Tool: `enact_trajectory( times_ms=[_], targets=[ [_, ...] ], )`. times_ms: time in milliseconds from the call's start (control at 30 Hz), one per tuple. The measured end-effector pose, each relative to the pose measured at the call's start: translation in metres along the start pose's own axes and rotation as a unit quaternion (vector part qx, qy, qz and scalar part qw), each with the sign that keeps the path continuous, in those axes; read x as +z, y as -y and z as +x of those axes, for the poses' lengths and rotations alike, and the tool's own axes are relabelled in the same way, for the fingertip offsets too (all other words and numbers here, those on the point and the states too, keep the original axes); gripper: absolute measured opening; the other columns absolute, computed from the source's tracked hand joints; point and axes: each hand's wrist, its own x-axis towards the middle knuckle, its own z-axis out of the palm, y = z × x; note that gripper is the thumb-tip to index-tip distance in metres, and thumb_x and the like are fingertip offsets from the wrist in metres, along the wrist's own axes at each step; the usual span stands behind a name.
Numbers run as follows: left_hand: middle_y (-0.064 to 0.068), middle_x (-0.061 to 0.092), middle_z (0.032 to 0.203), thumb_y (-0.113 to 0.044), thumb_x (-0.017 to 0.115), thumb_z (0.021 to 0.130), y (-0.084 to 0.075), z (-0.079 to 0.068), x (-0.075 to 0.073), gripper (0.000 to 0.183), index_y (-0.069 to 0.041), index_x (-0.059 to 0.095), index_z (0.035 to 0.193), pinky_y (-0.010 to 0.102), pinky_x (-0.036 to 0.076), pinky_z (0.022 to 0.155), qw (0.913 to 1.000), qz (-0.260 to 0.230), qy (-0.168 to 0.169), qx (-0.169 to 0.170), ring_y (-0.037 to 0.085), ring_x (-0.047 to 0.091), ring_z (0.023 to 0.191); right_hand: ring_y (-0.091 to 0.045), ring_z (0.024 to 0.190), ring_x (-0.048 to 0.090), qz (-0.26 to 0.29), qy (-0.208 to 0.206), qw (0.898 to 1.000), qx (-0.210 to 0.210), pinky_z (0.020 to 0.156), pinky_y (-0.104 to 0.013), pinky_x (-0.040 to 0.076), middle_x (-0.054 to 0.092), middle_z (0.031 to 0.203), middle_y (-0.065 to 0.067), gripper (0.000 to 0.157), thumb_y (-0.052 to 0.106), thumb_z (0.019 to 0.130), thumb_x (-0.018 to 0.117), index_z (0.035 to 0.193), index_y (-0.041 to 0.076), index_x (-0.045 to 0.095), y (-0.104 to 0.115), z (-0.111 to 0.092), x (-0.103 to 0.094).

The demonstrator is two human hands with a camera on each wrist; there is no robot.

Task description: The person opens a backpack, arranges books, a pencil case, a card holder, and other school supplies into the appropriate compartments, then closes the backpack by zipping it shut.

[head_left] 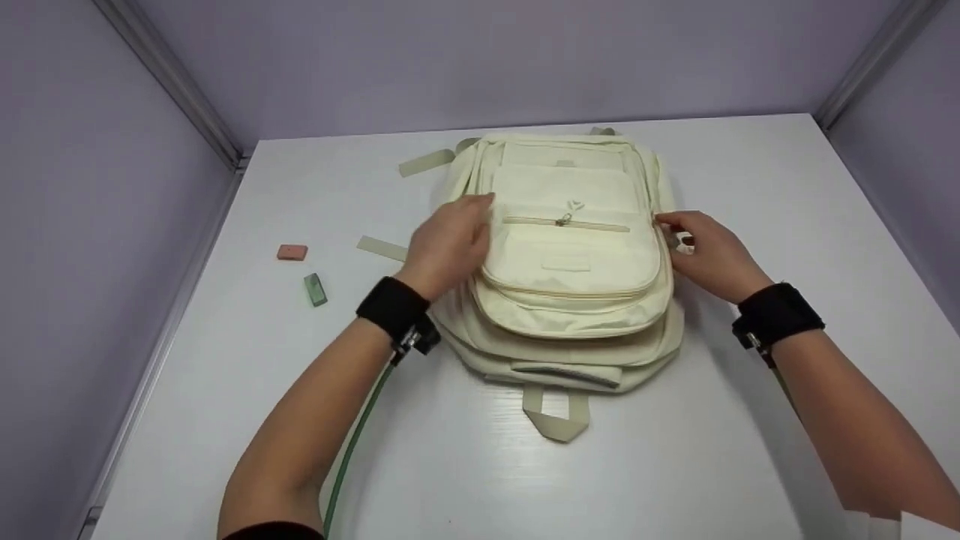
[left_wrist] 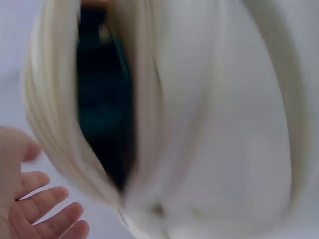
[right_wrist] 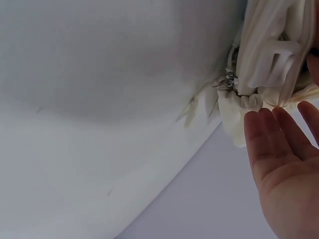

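Observation:
A cream backpack (head_left: pixel 566 315) lies flat on the white table, its front pocket with a short zipper (head_left: pixel 592 225) facing up. At its left side is my left hand (head_left: pixel 454 236), the fingertips over the pocket's edge. In the left wrist view the fingers (left_wrist: pixel 47 201) are relaxed and apart, beside a gaping compartment (left_wrist: pixel 104 104) with a dark teal inside. My right hand (head_left: pixel 709 247) is at the backpack's right edge, index finger touching it. The right wrist view shows nearly straight fingers (right_wrist: pixel 279 134) by the fabric; the thumb is mostly cut off.
Left of the backpack, a pink block (head_left: pixel 292 252) and a green block (head_left: pixel 316 289) lie on the table (head_left: pixel 225 390). Beige straps (head_left: pixel 427 163) stick out on the left, and a handle loop (head_left: pixel 556 427) points toward me. Pale walls (head_left: pixel 480 67) enclose the table's back and sides.

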Motion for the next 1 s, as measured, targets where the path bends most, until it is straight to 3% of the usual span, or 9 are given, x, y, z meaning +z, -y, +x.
enact_trajectory(
  times_ms=[67,133,233,400,600,700,800,1000],
  targets=[
    [0.013,0.058,0.143,-0.016,0.05,0.107,0.023,0.007,0.002,0.044,-0.007,0.051,0.15,0.042,0.044,0.107,0.9993,-0.012,-0.009,-0.035,0.03,0.055,0.131,-0.038,0.131,0.048,-0.01,0.007,1.0,-0.007,0.107,-0.057,0.039,0.049,0.147,-0.018,0.053,0.022,0.101,0.066,0.149,0.005,0.05,0.004,-0.003,-0.005],
    [0.014,0.059,0.141,-0.015,0.05,0.107,0.041,0.013,0.006,0.043,-0.008,0.052,0.15,0.043,0.046,0.106,0.9977,-0.017,0.0,-0.065,0.031,0.056,0.129,-0.038,0.133,0.047,-0.02,0.01,1.0,-0.018,0.108,-0.058,0.037,0.048,0.149,-0.017,0.05,0.016,0.101,0.063,0.149,0.006,0.051,0.009,-0.006,-0.01],
    [0.014,0.058,0.142,-0.021,0.052,0.107,0.054,0.018,0.011,0.042,-0.01,0.055,0.148,0.043,0.046,0.104,0.9961,-0.018,0.014,-0.085,0.031,0.056,0.129,-0.036,0.139,0.043,-0.027,0.002,0.999,-0.044,0.11,-0.058,0.035,0.049,0.15,-0.013,0.045,0.011,0.102,0.058,0.146,0.008,0.054,0.025,-0.008,-0.015],
    [0.008,0.065,0.13,-0.022,0.059,0.106,0.055,0.021,0.014,0.033,-0.016,0.067,0.137,0.042,0.051,0.096,0.9976,0.017,-0.009,-0.067,0.03,0.061,0.119,-0.034,0.14,0.044,-0.047,-0.012,0.991,-0.128,0.111,-0.055,0.035,0.053,0.148,-0.012,0.037,0.015,0.103,0.061,0.139,0.006,0.061,0.073,0.001,-0.012],
    [0.007,0.072,0.112,-0.017,0.059,0.105,0.051,0.023,0.015,0.024,-0.014,0.075,0.124,0.038,0.053,0.089,0.997,0.024,-0.046,-0.056,0.025,0.066,0.105,-0.038,0.142,0.041,-0.149,0.051,0.959,-0.237,0.117,-0.052,0.03,0.052,0.149,-0.02,0.041,0.026,0.103,0.063,0.137,0.004,0.062,0.15,0.024,0.015],
    [0.007,0.072,0.112,-0.016,0.059,0.105,0.05,0.025,0.015,0.022,-0.012,0.075,0.119,0.039,0.053,0.088,0.9964,0.024,-0.06,-0.055,0.025,0.067,0.104,-0.039,0.147,0.033,-0.203,0.105,0.945,-0.236,0.12,-0.051,0.024,0.046,0.154,-0.02,0.046,0.032,0.104,0.059,0.143,0.006,0.058,0.179,0.037,0.031],
    [0.008,0.073,0.112,-0.016,0.059,0.105,0.049,0.027,0.014,0.02,-0.01,0.075,0.116,0.04,0.053,0.088,0.996,0.026,-0.067,-0.054,0.027,0.068,0.103,-0.038,0.151,0.025,-0.24,0.15,0.938,-0.201,0.122,-0.049,0.019,0.036,0.161,-0.018,0.054,0.038,0.105,0.054,0.15,0.008,0.051,0.194,0.051,0.045],
    [0.01,0.073,0.105,-0.017,0.059,0.105,0.049,0.03,0.014,0.02,-0.009,0.077,0.109,0.042,0.054,0.085,0.9952,0.036,-0.076,-0.05,0.029,0.069,0.097,-0.039,0.154,0.016,-0.251,0.192,0.939,-0.136,0.122,-0.056,0.015,0.022,0.167,-0.015,0.07,0.053,0.104,0.047,0.161,0.014,0.034,0.206,0.074,0.066]
  ],
)
